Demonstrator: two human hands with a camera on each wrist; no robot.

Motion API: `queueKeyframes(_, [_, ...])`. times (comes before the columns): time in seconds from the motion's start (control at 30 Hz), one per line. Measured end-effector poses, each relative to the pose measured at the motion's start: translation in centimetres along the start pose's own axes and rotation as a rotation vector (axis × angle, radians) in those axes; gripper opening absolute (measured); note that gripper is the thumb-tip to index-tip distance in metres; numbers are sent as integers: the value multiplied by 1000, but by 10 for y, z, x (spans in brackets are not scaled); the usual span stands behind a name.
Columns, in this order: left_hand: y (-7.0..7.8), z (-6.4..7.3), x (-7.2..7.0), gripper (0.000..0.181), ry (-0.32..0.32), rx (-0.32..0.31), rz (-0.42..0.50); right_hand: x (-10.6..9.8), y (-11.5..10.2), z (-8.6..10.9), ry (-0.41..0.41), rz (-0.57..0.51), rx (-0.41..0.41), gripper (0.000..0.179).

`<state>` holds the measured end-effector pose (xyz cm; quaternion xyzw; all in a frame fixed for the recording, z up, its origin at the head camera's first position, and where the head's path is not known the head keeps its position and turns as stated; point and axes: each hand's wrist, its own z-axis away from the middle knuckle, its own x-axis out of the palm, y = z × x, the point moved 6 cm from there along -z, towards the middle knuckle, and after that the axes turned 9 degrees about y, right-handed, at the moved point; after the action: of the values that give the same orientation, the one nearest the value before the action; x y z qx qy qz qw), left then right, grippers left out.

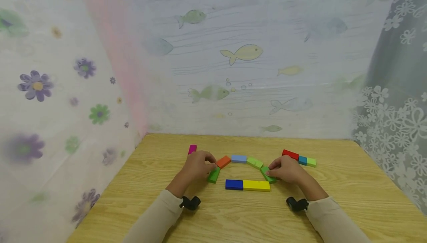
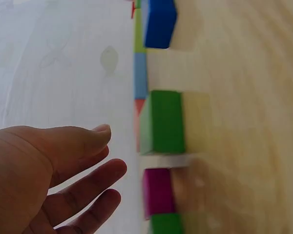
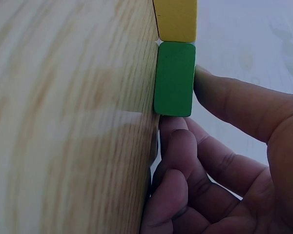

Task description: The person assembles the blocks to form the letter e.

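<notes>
Several coloured blocks form an arch: a left green block (image 1: pixel 214 175), an orange block (image 1: pixel 223 162), a light blue block (image 1: pixel 238 158), a light green block (image 1: pixel 255 162) and a right green block (image 1: pixel 268 175). My left hand (image 1: pixel 197 166) hovers beside the left green block. In the left wrist view its loosely bent fingers (image 2: pixel 90 192) stand apart from that block. My right hand (image 1: pixel 289 168) holds the right green block, its thumb on the top and its curled fingers along the outer side. Below the arch, a dark blue block (image 1: pixel 234 184) meets a yellow block (image 1: pixel 256 186).
A magenta block (image 1: pixel 192 149) lies behind my left hand; the left wrist view shows another green block (image 2: pixel 167 224) against it. Beyond my right hand are a red block (image 1: pixel 290 155), a teal block (image 1: pixel 302 160) and a lime block (image 1: pixel 311 162). Printed curtains surround the wooden table (image 1: pixel 213 220).
</notes>
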<state>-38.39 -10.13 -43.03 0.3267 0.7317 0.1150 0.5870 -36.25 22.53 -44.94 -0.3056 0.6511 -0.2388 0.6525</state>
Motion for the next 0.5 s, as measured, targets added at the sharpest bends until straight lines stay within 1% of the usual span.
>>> queueKeyframes(0.1, [-2,-3,-13,15,14,-9,6,0,-1,0,-1,-5,6,31])
queueKeyframes(0.2, [-6,-4,-21,20,26,9,-14,0,-2,0,-3,-2,3,31])
queueKeyframes(0.27, [-11,-3,-23,23,5,15,-25,0,-2,0,-6,-8,3,31])
queueKeyframes(0.37, [-17,0,-21,27,-46,25,-27,1,-2,0,-8,-8,3,31])
queueKeyframes(0.43, [-20,1,-20,30,-79,29,-15,1,-1,0,-6,-7,4,31])
queueKeyframes(0.5, [-23,2,-20,33,-97,28,0,1,-1,0,-3,-3,2,32])
